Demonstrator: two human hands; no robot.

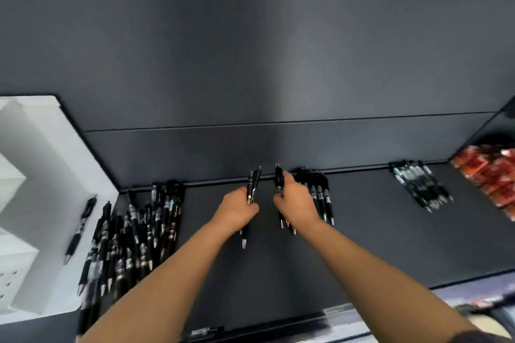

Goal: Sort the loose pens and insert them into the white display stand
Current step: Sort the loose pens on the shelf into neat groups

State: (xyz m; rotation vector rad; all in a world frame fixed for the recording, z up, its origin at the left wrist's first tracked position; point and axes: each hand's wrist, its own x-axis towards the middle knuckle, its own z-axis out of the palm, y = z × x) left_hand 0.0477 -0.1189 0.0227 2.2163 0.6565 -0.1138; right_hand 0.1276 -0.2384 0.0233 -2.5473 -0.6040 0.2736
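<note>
- Left hand (239, 210), frame centre, gripped two black pens (254, 184).
- Right hand (297, 203), just beside it, clasped a pen bunch (278, 179).
- White display stand (55, 164) stood far left.

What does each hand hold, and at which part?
The left hand grips black pens around the middle of the barrels. The right hand grips a second bunch likewise.

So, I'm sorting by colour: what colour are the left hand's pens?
Black barrels, silver tips: the pens in the left hand, head view.
</note>
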